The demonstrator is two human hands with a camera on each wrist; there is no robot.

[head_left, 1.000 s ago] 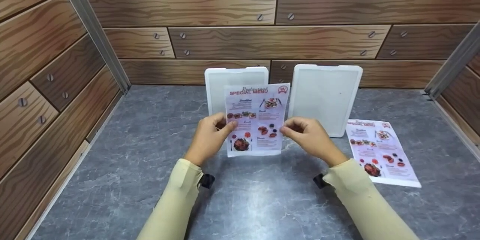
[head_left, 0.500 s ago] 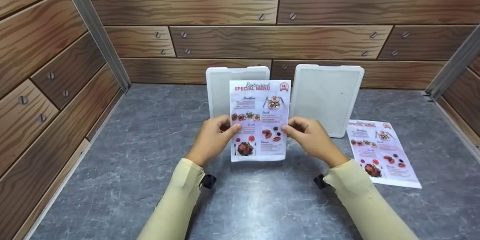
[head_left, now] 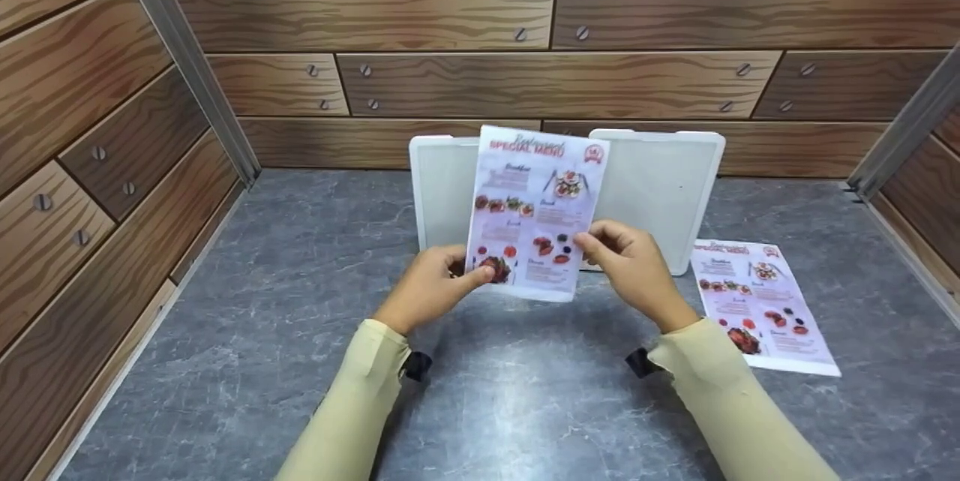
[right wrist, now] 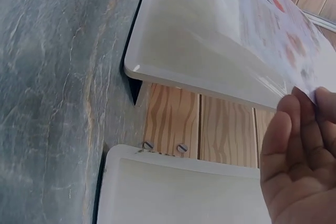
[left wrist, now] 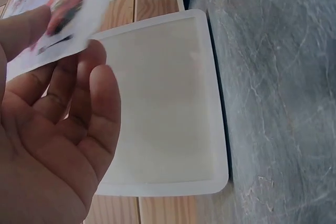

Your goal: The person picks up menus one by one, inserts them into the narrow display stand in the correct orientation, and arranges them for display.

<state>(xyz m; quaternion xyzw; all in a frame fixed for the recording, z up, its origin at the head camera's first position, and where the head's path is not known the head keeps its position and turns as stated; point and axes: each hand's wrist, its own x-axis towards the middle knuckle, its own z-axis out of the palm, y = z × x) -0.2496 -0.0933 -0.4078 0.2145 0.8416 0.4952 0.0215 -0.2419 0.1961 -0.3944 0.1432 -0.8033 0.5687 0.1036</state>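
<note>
A printed restaurant menu sheet is held up between both hands, tilted a little to the right. My left hand pinches its lower left edge, thumb on the printed face. On the right edge, lower down, the right hand pinches it between thumb and fingers. Behind the sheet stand two white frames with blank pale panels: the left frame, partly hidden by the menu, and the right frame. In the right wrist view a clear film edge shows along the menu.
A second, matching menu sheet lies on the grey marbled table, to the right of the right hand. A wood-plank patterned wall rises behind the frames, with metal corner posts at both sides.
The held menu has moved up and slightly right and now leans clockwise, overlapping both frames. My left hand has slid down toward its lower left corner. The frames and second menu stay put.
</note>
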